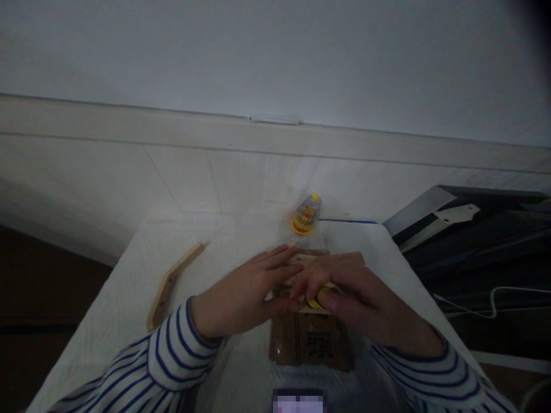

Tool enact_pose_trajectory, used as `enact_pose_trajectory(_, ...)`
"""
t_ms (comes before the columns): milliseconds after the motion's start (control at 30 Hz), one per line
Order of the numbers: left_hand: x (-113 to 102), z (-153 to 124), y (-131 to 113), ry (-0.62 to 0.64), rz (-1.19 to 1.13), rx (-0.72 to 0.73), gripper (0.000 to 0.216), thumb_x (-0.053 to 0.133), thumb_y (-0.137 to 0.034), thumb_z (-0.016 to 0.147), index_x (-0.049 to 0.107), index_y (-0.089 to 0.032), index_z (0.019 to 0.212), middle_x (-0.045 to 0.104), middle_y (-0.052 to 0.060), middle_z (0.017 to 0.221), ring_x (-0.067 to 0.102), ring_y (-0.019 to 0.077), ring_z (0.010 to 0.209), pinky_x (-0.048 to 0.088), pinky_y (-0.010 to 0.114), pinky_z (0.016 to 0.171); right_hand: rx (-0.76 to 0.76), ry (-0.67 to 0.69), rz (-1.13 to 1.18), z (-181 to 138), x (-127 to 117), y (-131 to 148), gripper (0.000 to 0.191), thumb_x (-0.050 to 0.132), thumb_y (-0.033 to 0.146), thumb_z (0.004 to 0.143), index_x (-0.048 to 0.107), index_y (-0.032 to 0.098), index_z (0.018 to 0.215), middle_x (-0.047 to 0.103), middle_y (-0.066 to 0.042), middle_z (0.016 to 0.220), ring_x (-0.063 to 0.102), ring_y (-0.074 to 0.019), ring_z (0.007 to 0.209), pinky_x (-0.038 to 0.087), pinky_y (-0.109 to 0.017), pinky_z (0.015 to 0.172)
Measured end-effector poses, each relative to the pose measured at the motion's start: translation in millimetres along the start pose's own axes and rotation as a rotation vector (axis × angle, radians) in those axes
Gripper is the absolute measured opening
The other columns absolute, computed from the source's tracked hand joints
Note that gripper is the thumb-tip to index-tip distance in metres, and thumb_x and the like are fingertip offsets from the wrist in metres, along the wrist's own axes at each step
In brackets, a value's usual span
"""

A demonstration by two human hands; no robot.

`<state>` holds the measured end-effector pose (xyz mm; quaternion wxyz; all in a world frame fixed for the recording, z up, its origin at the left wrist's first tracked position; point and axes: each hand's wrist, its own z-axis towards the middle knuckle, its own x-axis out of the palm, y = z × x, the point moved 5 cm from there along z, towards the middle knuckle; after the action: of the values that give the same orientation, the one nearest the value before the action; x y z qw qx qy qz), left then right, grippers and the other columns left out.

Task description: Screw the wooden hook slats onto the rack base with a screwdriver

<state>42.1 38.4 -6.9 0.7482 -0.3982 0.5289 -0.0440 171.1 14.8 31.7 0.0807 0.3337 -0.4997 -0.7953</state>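
My right hand (344, 287) is wrapped round the yellow and black handle of a screwdriver (317, 300); its shaft and tip are hidden under the fingers. Beneath both hands are pale wooden pieces (353, 259), with a screw head (298, 260) showing in the wood near my left fingertips. My left hand (258, 284) lies with fingers stretched out, pressing on the left side of the wood, its thumb close to my right fingers. Under the wood is a flattened brown cardboard piece (312, 344) with dark printing.
A yellow-based clear container (306, 215) with small contents stands beyond the hands. To the left lies a bent wooden piece (170, 281) on the white-covered table (116, 310). A pale wall rises behind. Dark items (482, 246) and a white cable (493, 312) are at the right.
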Motion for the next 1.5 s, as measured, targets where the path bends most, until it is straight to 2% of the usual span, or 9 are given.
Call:
enact_pose_trajectory(233, 1, 0, 0, -0.004, 0.001, 0.05, 0.033, 0.056, -0.028, 0.087, 0.053, -0.021, 0.119, 0.035, 0.007, 0.143, 0.02, 0.0194, 0.136, 0.022, 0.037, 0.111, 0.111, -0.12, 0.724, 2, 20, -26, 0.012, 0.042, 0.012, 0.077, 0.05, 0.02, 0.078, 0.064, -0.001, 0.072, 0.06, -0.0157, 0.066, 0.045, -0.03, 0.062)
enact_pose_trajectory(300, 1, 0, 1, -0.011, -0.009, 0.041, 0.033, 0.055, -0.03, 0.087, 0.053, -0.021, 0.119, 0.033, 0.007, 0.144, 0.02, 0.0201, 0.136, 0.022, 0.038, 0.111, 0.112, -0.112, 0.822, 4, 23, -27, 0.013, 0.041, 0.01, 0.074, 0.05, 0.019, 0.075, 0.065, -0.002, 0.069, 0.06, -0.0161, 0.061, 0.045, -0.029, 0.056)
enact_pose_trajectory(433, 1, -1, 2, -0.003, -0.018, 0.023, 0.036, 0.056, -0.034, 0.087, 0.052, -0.023, 0.12, 0.029, 0.006, 0.146, 0.022, 0.021, 0.135, 0.023, 0.04, 0.111, 0.154, -0.118, 0.811, 5, 27, -30, 0.013, 0.041, 0.016, 0.069, 0.053, 0.018, 0.066, 0.053, 0.002, 0.049, 0.043, -0.0108, 0.039, 0.033, -0.024, 0.039)
enact_pose_trajectory(533, 1, -1, 1, 0.0, -0.02, 0.031, 0.037, 0.058, -0.032, 0.086, 0.052, -0.024, 0.121, 0.031, 0.005, 0.146, 0.021, 0.0209, 0.136, 0.023, 0.04, 0.111, 0.167, -0.182, 0.8, 4, 28, -34, 0.011, 0.042, 0.016, 0.066, 0.051, 0.018, 0.062, 0.041, 0.006, 0.046, 0.027, -0.0077, 0.036, 0.021, -0.022, 0.036)
enact_pose_trajectory(733, 2, -1, 1, -0.026, -0.014, 0.046, 0.042, 0.056, -0.032, 0.086, 0.048, -0.022, 0.126, 0.03, 0.008, 0.145, 0.023, 0.02, 0.135, 0.025, 0.039, 0.11, 0.161, -0.308, 0.794, -3, 29, -36, 0.012, 0.041, 0.012, 0.065, 0.051, 0.019, 0.061, 0.039, 0.006, 0.047, 0.029, -0.0089, 0.04, 0.021, -0.024, 0.04)
enact_pose_trajectory(867, 2, -1, 1, -0.04, -0.006, 0.057, 0.052, 0.057, -0.032, 0.086, 0.04, -0.02, 0.133, 0.031, 0.01, 0.145, 0.022, 0.0191, 0.135, 0.025, 0.038, 0.11, 0.163, -0.503, 0.781, -9, 29, -35, 0.012, 0.042, 0.012, 0.065, 0.05, 0.02, 0.06, 0.04, 0.007, 0.044, 0.027, -0.0092, 0.038, 0.02, -0.024, 0.04)
enact_pose_trajectory(1033, 2, -1, 2, -0.012, -0.01, 0.027, 0.049, 0.058, -0.03, 0.085, 0.043, -0.021, 0.131, 0.03, 0.009, 0.145, 0.021, 0.0193, 0.136, 0.024, 0.037, 0.11, 0.147, -0.617, 0.783, -9, 29, -36, 0.013, 0.043, 0.011, 0.064, 0.051, 0.02, 0.06, 0.039, 0.008, 0.042, 0.027, -0.0088, 0.036, 0.019, -0.023, 0.038)
enact_pose_trajectory(1300, 2, -1, 1, 0.0, -0.029, 0.029, 0.049, 0.059, -0.028, 0.085, 0.043, -0.024, 0.131, 0.029, 0.007, 0.146, 0.02, 0.0207, 0.136, 0.023, 0.04, 0.111, 0.161, -0.46, 0.719, -9, 24, -47, 0.014, 0.042, 0.012, 0.069, 0.053, 0.02, 0.065, 0.044, 0.005, 0.046, 0.035, -0.0108, 0.04, 0.026, -0.023, 0.039)
enact_pose_trajectory(1500, -1, 1, -4, -0.027, -0.035, 0.092, 0.03, 0.059, -0.027, 0.085, 0.057, -0.024, 0.115, 0.041, 0.004, 0.14, 0.023, 0.0197, 0.135, 0.02, 0.039, 0.112, 0.168, -0.289, 0.716, -5, 23, -40, 0.011, 0.045, 0.014, 0.065, 0.055, 0.018, 0.065, 0.049, 0.002, 0.051, 0.041, -0.0117, 0.042, 0.031, -0.024, 0.041)
